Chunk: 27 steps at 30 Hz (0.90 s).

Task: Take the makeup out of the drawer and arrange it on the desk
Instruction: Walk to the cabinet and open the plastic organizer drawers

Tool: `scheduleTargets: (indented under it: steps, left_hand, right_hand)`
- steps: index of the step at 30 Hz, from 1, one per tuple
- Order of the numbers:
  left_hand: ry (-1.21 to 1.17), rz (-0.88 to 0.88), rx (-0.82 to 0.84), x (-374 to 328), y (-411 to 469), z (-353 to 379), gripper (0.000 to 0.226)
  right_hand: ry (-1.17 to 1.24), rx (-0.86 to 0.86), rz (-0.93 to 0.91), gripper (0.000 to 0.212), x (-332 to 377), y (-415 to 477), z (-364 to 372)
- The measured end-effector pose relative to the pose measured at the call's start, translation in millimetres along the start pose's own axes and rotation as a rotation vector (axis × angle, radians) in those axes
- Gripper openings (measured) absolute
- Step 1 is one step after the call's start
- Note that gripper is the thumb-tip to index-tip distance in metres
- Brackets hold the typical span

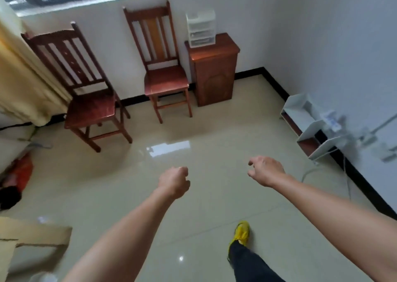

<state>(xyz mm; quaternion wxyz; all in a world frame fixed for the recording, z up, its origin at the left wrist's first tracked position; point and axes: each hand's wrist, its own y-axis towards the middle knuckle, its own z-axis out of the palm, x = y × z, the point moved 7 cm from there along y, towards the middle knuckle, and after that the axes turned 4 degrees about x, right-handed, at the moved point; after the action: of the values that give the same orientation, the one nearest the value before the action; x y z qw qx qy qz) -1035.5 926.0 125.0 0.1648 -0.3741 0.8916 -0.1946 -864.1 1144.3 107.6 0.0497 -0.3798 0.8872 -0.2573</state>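
Observation:
A small white plastic drawer unit [200,29] with clear drawers stands on a narrow brown wooden cabinet [214,73] against the far wall. Its drawers look pushed in; what is inside is too small to tell. My left hand [174,181] hangs over the floor with its fingers curled into a loose fist, holding nothing. My right hand [265,170] is stretched forward at the same height, fingers loosely curled and apart, holding nothing. Both hands are far short of the cabinet.
Two brown wooden chairs [165,75] [86,92] stand left of the cabinet under a window. A white shelf rack [309,129] with cables lies by the right wall. A yellow curtain [23,81] hangs at left. My yellow shoe [241,233] steps on the glossy tile floor.

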Motion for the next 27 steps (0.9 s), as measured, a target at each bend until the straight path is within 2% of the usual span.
scheduleTargets:
  steps: [4,9,13,18,20,27]
  left_hand:
    - [-0.025,0.025,0.004,-56.7,96.5,-38.2,0.030]
    - [-0.126,0.029,-0.066,-94.1,191.1,-102.4,0.031]
    - [-0.148,-0.007,-0.077,-85.8,268.7,-145.0,0.030]
    - [-0.113,-0.011,-0.049,-70.4,361.7,-180.2,0.027]
    - [-0.130,-0.011,-0.054,-57.9,429.3,-209.2,0.024]
    - [-0.095,0.020,-0.072,-39.3,583.2,-323.8,0.021]
  right_hand:
    - [0.022,0.020,0.057,0.042,-48.5,85.6,-50.0]
    - [0.036,-0.035,0.068,0.039,-79.2,180.3,-138.8]
    - [0.053,-0.069,0.025,0.037,-68.0,262.2,-194.2]
    - [0.042,-0.048,-0.011,0.037,-43.7,351.5,-224.3]
    - [0.061,-0.066,0.021,0.037,-35.4,414.7,-244.6]
    - [0.120,-0.128,0.065,0.036,-3.9,539.1,-355.9]
